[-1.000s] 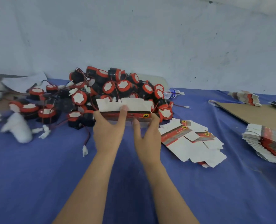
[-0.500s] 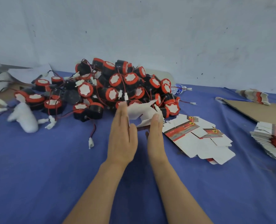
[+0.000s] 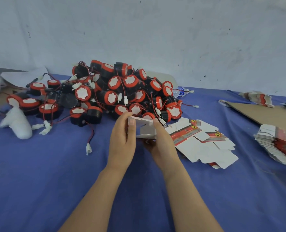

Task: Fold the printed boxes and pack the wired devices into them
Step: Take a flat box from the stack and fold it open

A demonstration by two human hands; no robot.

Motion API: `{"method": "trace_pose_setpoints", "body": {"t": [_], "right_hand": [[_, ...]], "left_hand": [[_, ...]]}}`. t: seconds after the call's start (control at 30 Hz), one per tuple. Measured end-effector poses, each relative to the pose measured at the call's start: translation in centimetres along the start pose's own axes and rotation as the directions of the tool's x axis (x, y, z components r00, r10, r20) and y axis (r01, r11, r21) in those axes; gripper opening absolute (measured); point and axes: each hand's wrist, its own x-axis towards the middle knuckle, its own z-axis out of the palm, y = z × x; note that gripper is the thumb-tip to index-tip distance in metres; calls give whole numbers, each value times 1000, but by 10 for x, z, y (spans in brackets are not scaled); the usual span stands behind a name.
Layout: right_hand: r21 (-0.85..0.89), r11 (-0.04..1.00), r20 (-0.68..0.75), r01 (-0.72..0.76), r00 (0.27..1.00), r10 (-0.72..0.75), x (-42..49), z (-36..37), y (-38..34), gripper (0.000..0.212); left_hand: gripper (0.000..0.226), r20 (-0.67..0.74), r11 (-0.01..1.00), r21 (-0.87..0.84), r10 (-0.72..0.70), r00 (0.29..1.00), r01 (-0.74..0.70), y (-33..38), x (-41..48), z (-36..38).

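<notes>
Between my two hands sits a small white carton [image 3: 144,129], partly folded, its plain inner side toward me. My left hand [image 3: 122,138] grips its left side with the thumb across the panel. My right hand [image 3: 160,141] holds its right side from below and behind. Just beyond the carton lies a big heap of black and red round wired devices [image 3: 118,91] with white plugs. Several flat printed box blanks [image 3: 204,141] lie fanned out to the right of my right hand.
A blue cloth [image 3: 55,181] covers the table. A stack of flat blanks [image 3: 279,144] sits at the right edge, with a brown cardboard sheet [image 3: 262,114] behind it. White stuffed shapes [image 3: 16,121] lie at the left. A water bottle [image 3: 179,92] lies behind the heap.
The carton went from a flat strip held up by both hands to a partly erected box. My hands came closer together around it, and the view shifted slightly.
</notes>
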Motion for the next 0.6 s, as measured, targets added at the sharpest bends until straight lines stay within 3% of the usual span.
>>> {"method": "trace_pose_setpoints", "body": {"t": [0.1,0.17,0.27,0.43,0.6], "right_hand": [[-237,952,163,195,974,-158,-5,-4,2,23],[-279,926,237,256,952,-191,-7,-7,3,19],[-222,956,215,191,966,-143,-3,-11,5,32],[-128,982,209,138,972,-110,2,-15,4,9],[-198,969,305,149,949,-83,8,-18,11,45]], "left_hand": [[35,-11,987,-123,-105,994,103,3,1,0],[30,-18,975,-171,-149,989,144,1,2,0],[21,-25,962,-188,-205,979,196,-3,4,0],[51,45,973,-36,-226,973,227,-8,2,5],[51,61,926,-155,-338,939,343,-12,6,5]]}}
